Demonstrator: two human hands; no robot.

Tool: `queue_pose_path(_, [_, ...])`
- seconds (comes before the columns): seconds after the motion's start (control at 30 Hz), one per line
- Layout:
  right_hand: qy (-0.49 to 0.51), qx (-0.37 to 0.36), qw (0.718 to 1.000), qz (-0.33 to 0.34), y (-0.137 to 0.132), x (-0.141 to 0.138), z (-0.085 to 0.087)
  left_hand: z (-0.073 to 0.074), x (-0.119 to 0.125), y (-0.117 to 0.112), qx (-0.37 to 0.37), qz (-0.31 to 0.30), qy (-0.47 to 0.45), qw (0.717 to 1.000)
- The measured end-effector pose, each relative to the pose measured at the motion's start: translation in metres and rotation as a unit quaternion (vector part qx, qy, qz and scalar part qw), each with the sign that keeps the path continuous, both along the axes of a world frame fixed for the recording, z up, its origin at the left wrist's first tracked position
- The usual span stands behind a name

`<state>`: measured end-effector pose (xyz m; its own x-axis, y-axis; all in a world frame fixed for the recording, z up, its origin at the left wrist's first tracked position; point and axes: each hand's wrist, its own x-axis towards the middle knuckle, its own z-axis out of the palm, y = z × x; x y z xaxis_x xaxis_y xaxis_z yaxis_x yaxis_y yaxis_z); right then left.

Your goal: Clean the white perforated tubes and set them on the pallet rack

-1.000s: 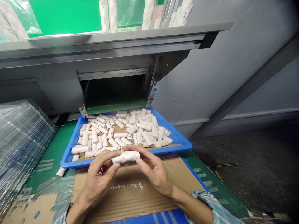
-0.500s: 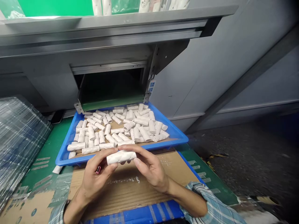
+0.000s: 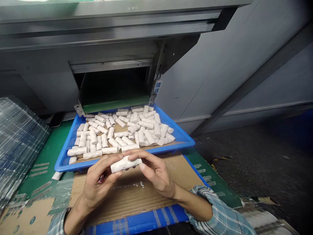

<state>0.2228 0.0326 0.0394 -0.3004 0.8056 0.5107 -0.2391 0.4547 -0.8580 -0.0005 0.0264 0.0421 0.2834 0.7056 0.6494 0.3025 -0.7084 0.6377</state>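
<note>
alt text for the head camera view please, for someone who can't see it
A person's left hand and right hand hold a white tube above cardboard. Beyond, a blue tray of similar tubes sits in front of a dark opening.

Both forearms [image 3: 193,204] angle inward, left grip [image 3: 96,182] and right grip [image 3: 160,178] facing, fingers [image 3: 148,156] curled.

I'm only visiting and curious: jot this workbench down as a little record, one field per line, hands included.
left hand: grips one end of a patterned tube; small pinkish item by its curled fingers
right hand: fingers at that tube's other end
beyond the hands: blue tray with many loose white pieces
below the hands: brown cardboard with handwriting
far left: clear plastic stack
</note>
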Motion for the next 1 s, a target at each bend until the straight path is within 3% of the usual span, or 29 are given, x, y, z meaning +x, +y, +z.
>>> queue_pose_path(0.2, [0.006, -0.052, 0.999, 0.005, 0.002, 0.001, -0.004, -0.001, -0.001, -0.001, -0.021, 0.001, 0.006, 1.0])
queue_pose_path(0.5, [0.003, -0.045, 0.998, 0.032, -0.001, -0.002, 0.002, 0.001, 0.003, -0.001, -0.051, 0.02, -0.023, 0.998])
queue_pose_path(0.63, [-0.017, -0.031, 0.999, -0.011, -0.001, -0.005, -0.006, -0.002, 0.001, -0.002, -0.089, 0.031, -0.002, 0.996])
queue_pose_path(0.77, [-0.07, 0.023, 0.993, -0.097, 0.002, -0.003, -0.012, 0.002, -0.008, -0.003, -0.123, 0.075, 0.044, 0.989])
queue_pose_path(0.87, [-0.105, 0.067, 0.982, -0.144, 0.004, 0.0, -0.015, 0.008, -0.012, -0.004, -0.079, 0.132, 0.09, 0.984])
queue_pose_path(1.0, [-0.136, 0.084, 0.975, -0.157, 0.004, 0.003, -0.018, 0.014, -0.005, -0.007, 0.093, 0.183, 0.213, 0.955])
